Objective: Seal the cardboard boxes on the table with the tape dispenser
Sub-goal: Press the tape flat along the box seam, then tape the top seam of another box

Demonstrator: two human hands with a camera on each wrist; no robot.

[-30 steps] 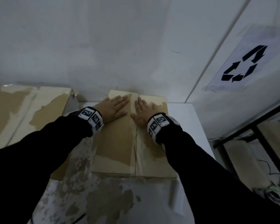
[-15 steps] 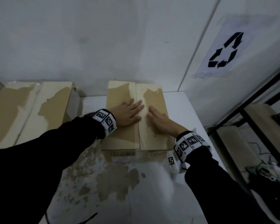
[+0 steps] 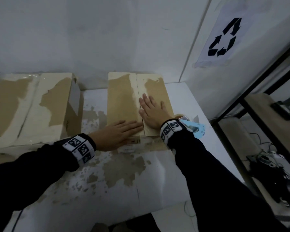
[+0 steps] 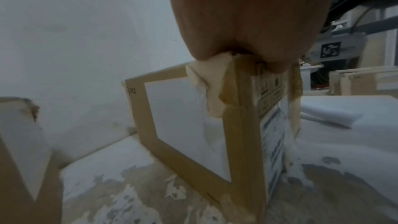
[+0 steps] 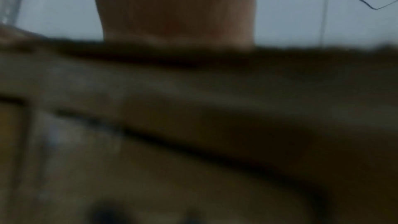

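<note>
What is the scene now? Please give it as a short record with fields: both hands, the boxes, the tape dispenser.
left hand: flat on the left flap of the middle box, near its front edge
right hand: flat on the right flap, fingers straight
seam: flaps closed; whether tape covers it, cannot tell
tape dispenser: blue, on the table to the right of the box, not held
second box: to the left, apart
</note>
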